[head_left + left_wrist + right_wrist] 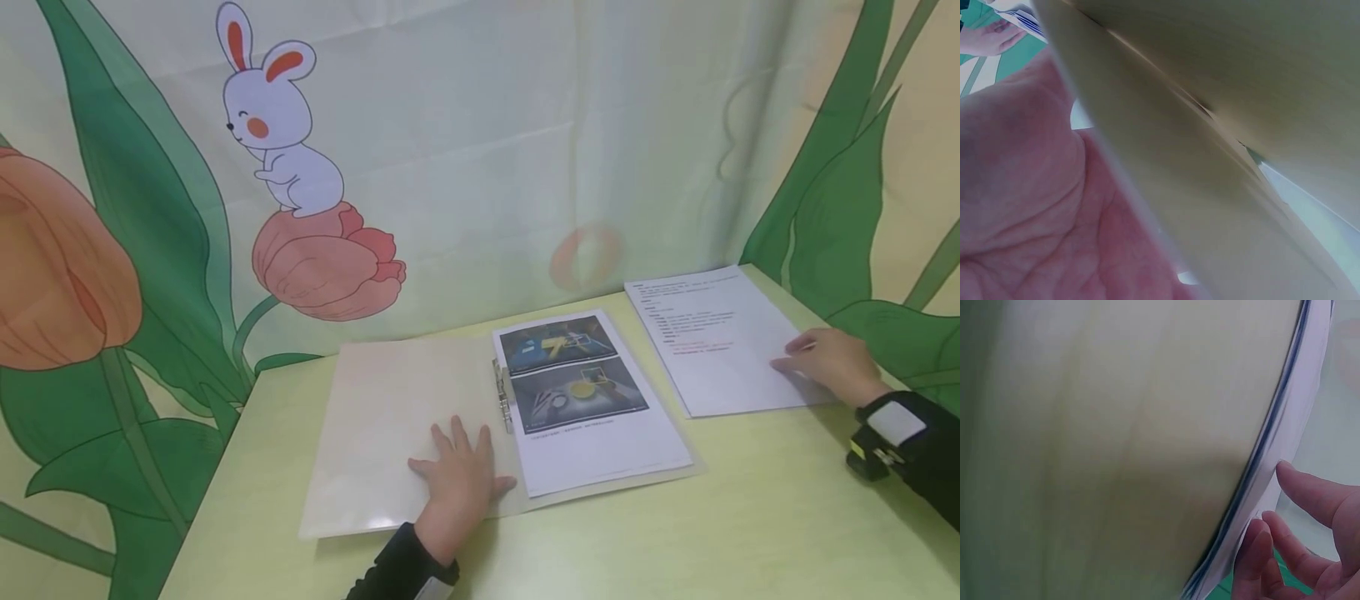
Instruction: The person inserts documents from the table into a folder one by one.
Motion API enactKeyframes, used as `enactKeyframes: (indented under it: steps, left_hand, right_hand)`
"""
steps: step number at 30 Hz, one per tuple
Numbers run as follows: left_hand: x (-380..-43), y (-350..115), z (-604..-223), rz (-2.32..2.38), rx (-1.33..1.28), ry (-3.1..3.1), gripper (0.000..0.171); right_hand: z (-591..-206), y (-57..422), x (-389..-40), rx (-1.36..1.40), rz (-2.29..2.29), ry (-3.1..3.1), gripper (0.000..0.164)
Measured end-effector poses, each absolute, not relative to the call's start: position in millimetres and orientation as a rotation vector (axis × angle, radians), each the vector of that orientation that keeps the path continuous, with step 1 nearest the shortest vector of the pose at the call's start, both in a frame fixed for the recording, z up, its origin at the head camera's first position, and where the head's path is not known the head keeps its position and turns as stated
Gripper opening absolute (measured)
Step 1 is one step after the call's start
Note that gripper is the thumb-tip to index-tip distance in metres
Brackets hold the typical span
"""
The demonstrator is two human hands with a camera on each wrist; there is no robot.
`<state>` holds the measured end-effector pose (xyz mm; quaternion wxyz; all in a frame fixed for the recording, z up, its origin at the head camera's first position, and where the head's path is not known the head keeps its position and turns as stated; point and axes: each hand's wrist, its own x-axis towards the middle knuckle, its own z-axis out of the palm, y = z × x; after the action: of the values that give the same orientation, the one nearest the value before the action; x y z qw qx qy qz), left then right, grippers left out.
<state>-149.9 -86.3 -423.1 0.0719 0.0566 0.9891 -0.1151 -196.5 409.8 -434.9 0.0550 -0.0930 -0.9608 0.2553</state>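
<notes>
An open ring-clip folder (pixel 390 400) lies on the table, its left cover bare and pale. My left hand (pixel 457 483), fingers spread, rests on that cover near the spine; the left wrist view shows its palm (pixel 1029 187) close up against the folder. A metal clip (pixel 502 396) runs along the spine beside a printed sheet (pixel 592 450) with two pictures. To the right lies a stack of printed paper (pixel 720 375). My right hand (pixel 836 364) is at its right edge, fingertips touching the top sheet, with thumb and fingers apart in the right wrist view.
The pale green table (pixel 750 500) meets a hanging cloth (pixel 480 167) printed with a rabbit and flowers along its back edge. A black band with a small device (pixel 870 454) sits on my right wrist.
</notes>
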Motion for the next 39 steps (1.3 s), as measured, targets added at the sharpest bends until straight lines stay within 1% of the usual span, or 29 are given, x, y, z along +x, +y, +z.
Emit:
enactKeyframes:
  steps: [20, 27, 29, 39]
  left_hand:
    - [-149.6, -86.1, -422.4, -0.341, 0.168, 2.96, 0.083]
    - [-150.3, -86.7, -423.3, -0.354, 0.176, 2.961, 0.083]
    - [-150.4, -86.8, -423.4, -0.352, 0.177, 2.961, 0.083]
    - [-149.3, -85.6, -420.4, -0.357, 0.181, 2.959, 0.082]
  right_hand:
    - [-435.9, 424.6, -194.7, -0.367, 0.763, -2.955, 0.064]
    - [-433.1, 427.8, -195.2, -0.409, 0.808, -3.019, 0.078]
    - [-432.8, 428.9, -195.0, -0.43, 0.815, -3.029, 0.079]
    - [-433.8, 439.1, -199.0, -0.488, 0.865, -3.042, 0.072]
